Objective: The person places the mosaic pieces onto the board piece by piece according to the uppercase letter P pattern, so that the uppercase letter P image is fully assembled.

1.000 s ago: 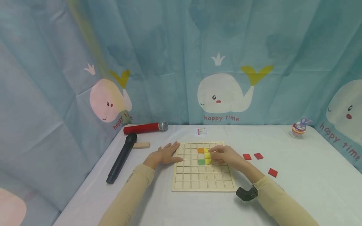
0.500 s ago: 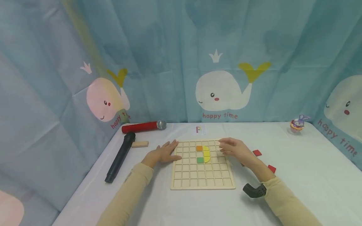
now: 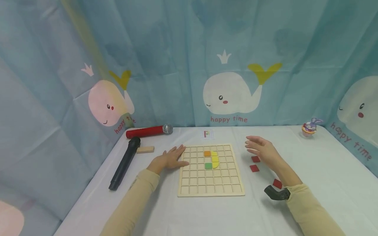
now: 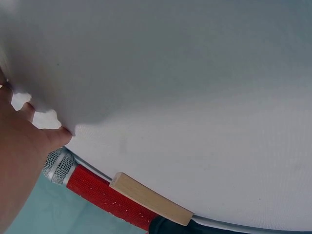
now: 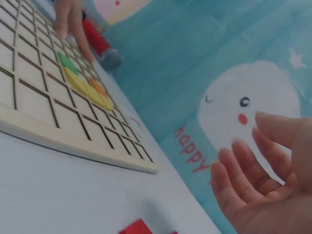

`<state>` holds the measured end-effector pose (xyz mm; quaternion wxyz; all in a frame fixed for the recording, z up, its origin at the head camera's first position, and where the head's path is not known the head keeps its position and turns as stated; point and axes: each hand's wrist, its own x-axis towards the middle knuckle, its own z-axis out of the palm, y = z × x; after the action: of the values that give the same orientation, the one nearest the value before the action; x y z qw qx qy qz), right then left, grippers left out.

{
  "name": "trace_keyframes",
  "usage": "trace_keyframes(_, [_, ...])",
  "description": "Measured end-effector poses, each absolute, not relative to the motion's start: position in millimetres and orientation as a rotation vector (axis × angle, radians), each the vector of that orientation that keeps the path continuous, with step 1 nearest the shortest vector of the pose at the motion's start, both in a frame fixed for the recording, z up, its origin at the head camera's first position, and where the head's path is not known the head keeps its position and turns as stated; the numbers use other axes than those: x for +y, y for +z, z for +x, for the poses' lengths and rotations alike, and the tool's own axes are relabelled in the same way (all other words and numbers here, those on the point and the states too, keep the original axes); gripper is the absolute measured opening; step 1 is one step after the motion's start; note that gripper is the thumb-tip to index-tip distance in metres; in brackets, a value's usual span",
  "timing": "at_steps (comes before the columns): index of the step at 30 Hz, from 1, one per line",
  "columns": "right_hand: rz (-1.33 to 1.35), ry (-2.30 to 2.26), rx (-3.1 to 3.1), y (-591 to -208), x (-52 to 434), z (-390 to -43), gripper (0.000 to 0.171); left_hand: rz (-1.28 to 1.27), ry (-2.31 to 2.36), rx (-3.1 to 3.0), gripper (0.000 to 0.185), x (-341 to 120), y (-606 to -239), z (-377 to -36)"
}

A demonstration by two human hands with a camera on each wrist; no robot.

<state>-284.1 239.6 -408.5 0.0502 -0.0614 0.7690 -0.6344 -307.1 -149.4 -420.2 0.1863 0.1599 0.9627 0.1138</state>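
A wooden grid board [image 3: 211, 189] lies on the white table, with an orange tile [image 3: 207, 153], a green tile [image 3: 208, 166] and a yellow half-round piece [image 3: 215, 159] set in its cells. My left hand [image 3: 170, 159] rests flat at the board's left edge, fingers straight. My right hand [image 3: 261, 149] hovers empty above the table to the right of the board, fingers relaxed, over red square tiles [image 3: 254, 168]. The right wrist view shows the board [image 5: 73, 141], the yellow piece [image 5: 87, 90] and my right hand's fingers [image 5: 243, 180] loosely spread.
A red microphone [image 3: 147, 131], a black microphone [image 3: 124, 164] and a small wooden block [image 3: 145, 149] lie at the left. A pattern card [image 3: 208, 134] sits behind the board, a small toy [image 3: 308, 127] at the far right corner. A whale-print curtain hangs behind.
My right hand has let go of the yellow piece, lifted off the board and moved right, above the red tiles. The left hand has stayed put.
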Motion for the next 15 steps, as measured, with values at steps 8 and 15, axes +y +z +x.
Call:
trace_keyframes(8, [-0.145, -1.895, 2.339, -407, 272, -289, 0.070, 0.457, 0.293, 2.711, 0.086, -151, -422, -309])
trace_keyframes(15, [-0.174, -1.812, 2.374, -413, 299, -290, 0.069, 0.457, 0.310, 2.710, 0.087, -151, -422, -308])
